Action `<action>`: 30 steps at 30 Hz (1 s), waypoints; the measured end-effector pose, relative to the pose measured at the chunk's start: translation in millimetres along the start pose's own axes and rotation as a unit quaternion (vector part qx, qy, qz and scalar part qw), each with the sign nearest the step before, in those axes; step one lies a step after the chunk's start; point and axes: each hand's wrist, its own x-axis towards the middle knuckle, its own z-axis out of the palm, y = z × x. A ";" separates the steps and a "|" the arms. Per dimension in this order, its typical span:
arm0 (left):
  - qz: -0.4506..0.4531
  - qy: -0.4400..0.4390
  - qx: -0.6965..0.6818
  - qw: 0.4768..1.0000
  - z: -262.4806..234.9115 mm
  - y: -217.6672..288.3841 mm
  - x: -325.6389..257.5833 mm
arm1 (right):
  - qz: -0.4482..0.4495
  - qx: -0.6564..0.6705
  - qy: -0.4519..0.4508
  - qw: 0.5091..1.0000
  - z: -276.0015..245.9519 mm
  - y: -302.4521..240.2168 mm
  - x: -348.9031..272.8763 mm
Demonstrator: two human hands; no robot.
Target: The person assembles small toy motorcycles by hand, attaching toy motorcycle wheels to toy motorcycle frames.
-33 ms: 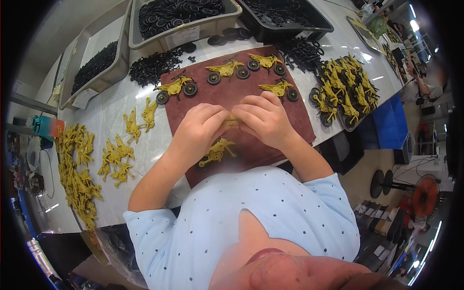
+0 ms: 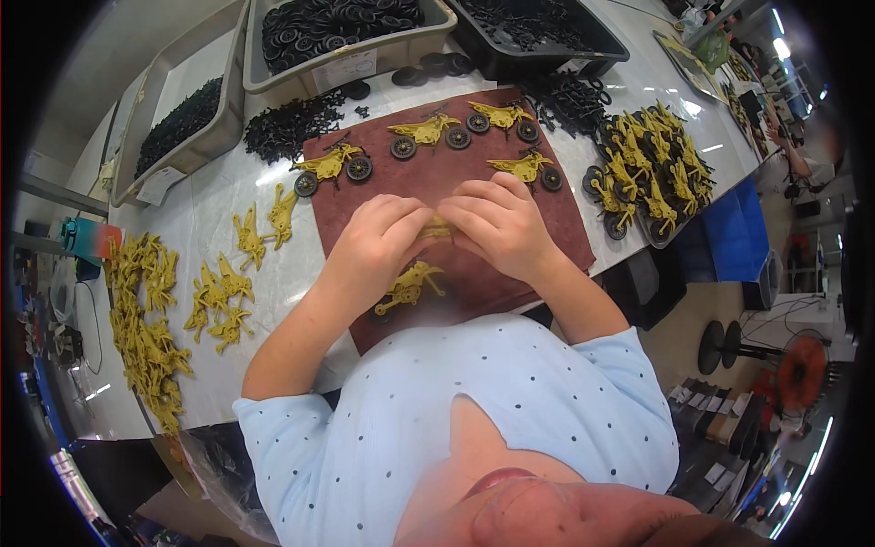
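Observation:
My left hand (image 2: 378,242) and my right hand (image 2: 497,223) meet over a brown mat (image 2: 561,232). Together their fingertips pinch a small yellow toy motorcycle frame (image 2: 437,228), mostly hidden by the fingers. Another yellow frame without wheels (image 2: 410,284) lies on the mat just below my left hand. Several yellow toy motorcycles fitted with black wheels stand along the far part of the mat, among them a left one (image 2: 333,164) and one near my right hand (image 2: 527,169).
Bare yellow frames lie in a long heap (image 2: 146,319) and small clusters (image 2: 219,296) on the left. A pile of wheeled motorcycles (image 2: 647,169) sits at right. Grey bins of black wheels (image 2: 337,23) (image 2: 178,118), a black tray (image 2: 538,27) and loose black parts (image 2: 287,123) line the back.

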 end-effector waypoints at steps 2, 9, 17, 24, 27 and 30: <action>-0.007 0.010 -0.013 1.000 -0.7 1.1 -0.3 | 0.001 0.004 -0.011 1.000 -2.9 -1.1 1.9; -0.009 -0.005 0.029 1.000 -3.9 -5.7 -4.1 | -0.024 0.002 0.012 1.000 12.3 8.0 -3.8; -0.090 -0.070 -0.030 0.993 23.9 -42.1 -28.7 | -0.091 -0.036 0.002 0.995 55.4 25.7 -15.3; -0.076 -0.098 0.075 0.989 43.3 -50.4 -42.7 | 0.012 0.039 -0.115 0.993 53.4 24.2 -25.4; -0.065 -0.098 0.095 0.988 41.3 -47.7 -44.0 | 0.125 0.149 -0.166 0.967 32.9 28.3 -36.5; -0.068 -0.104 0.087 0.988 36.6 -43.1 -40.3 | 0.200 0.155 -0.147 0.956 34.4 24.2 -54.7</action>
